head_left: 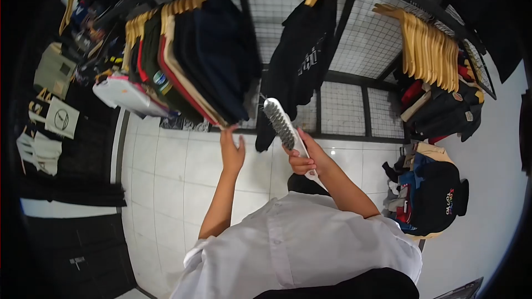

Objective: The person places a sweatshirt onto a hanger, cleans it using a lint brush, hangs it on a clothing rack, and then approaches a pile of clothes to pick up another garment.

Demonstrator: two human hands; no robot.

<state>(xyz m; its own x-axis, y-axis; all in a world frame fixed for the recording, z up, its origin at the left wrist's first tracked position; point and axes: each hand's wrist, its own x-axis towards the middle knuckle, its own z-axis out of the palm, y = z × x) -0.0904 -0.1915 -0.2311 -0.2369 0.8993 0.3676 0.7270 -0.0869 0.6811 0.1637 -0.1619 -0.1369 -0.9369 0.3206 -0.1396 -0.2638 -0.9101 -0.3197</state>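
Pale tiled floor (166,177) runs across the middle, and the person's white shirt (244,243) fills the bottom of the view. Up on the left there's a long row of hanging clothes (224,61), mostly dark with some red and beige in the mix. Over on the right is a big bunch of clothes (438,205), the black one having colourful lettering. A black top (293,55) with pale print hangs by itself mid-rack, then a batch of wooden hangers (429,50) to the right of it. Left hand (233,149) is up at the bottom edge of the row, thumb spread away from the fingers, can't really tell if it's got any cloth. Right hand (307,158) is wrapped snugly round the white handle of a wire brush (281,125), seen against the black top's lower end, can't tell if they touch
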